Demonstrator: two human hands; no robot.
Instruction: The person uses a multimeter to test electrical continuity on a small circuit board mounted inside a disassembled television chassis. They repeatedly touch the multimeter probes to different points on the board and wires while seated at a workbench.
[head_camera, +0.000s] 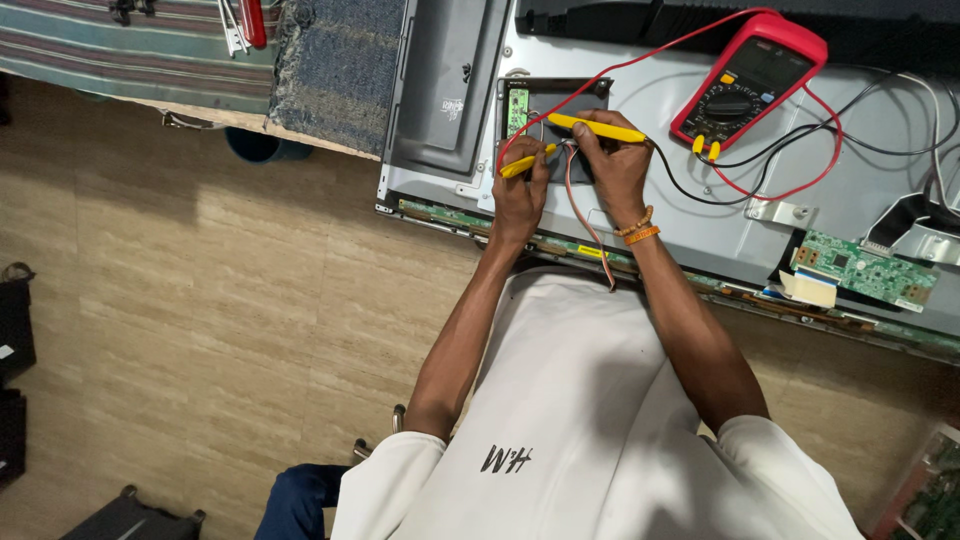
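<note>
My tabletop (190, 105), under a striped cloth (110, 50) I think, carries the opened television panel (700, 225) and a blue mat (335, 70).

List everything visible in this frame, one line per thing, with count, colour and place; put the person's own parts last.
Panel back: one, grey metal, lying flat across the top right.
Multimeter: one, red and black, on the panel at upper right.
Probes: two, yellow; one in each hand, tips at the small board.
Leads: one red, one black, running from the meter to the probes.
Small board: one, green, in a dark recess above the hands.
Circuit board: one, green, at the panel's right edge.
Cloth: one, striped, top left.
Floor: beige tiles, left.
Bracelets: orange, on the right wrist.
Left hand: holds a probe.
Right hand: holds the other probe.
</note>
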